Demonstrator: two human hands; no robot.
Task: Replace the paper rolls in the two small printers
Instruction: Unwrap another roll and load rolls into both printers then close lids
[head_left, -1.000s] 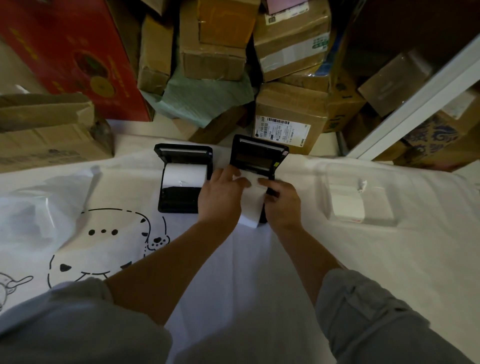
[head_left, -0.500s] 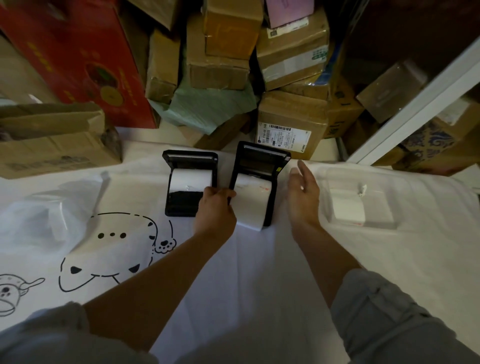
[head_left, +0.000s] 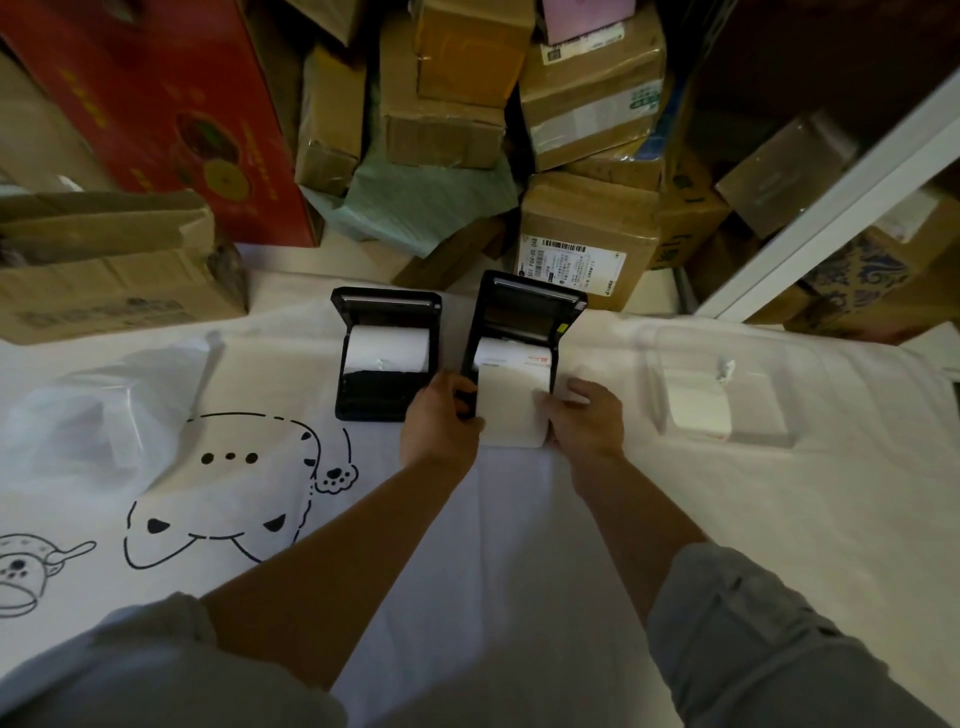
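Two small black printers stand side by side on a white cloth printed with cartoon animal outlines, both with their lids raised. The left printer holds a white paper roll seated in its bay, with no paper drawn out. The right printer holds its own roll, which bears a little red print near its right end, and a strip of paper runs from that roll toward the person, over the printer's front edge and onto the cloth.

The left hand grips the near left corner of the right printer, fingers curled round its edge and touching the left side of the strip. The right hand lies at the printer's near right corner with its fingers bent against the strip's right edge; in the dim light it seems to pinch the paper, though the fingertips are hard to make out.

To the right, well apart from the printers, a clear plastic package lies on the cloth with a white roll inside. At far left lies a crumpled clear plastic bag. Cardboard boxes and a red carton are stacked behind the cloth.
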